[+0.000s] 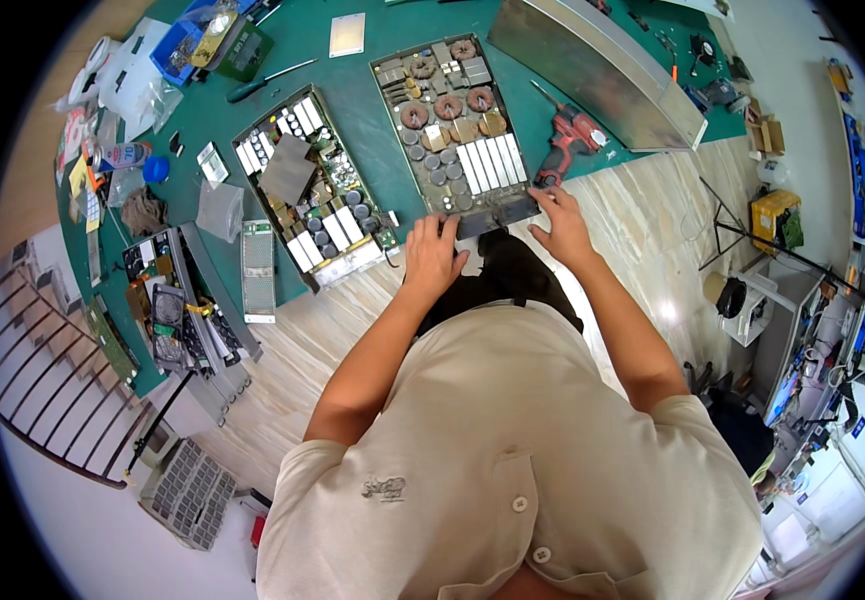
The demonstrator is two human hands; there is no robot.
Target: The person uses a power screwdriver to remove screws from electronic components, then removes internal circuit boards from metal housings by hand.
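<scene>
A long open power-supply board with copper coils, round capacitors and white blocks lies on the green mat in front of me. My left hand rests with spread fingers on the board's near left corner. My right hand presses flat on its near right corner. Neither hand grips a tool.
A second open board lies to the left. A red cordless drill sits right of the board, beside a long metal cover. A screwdriver, blue parts bin, more electronics and a vented grille crowd the left.
</scene>
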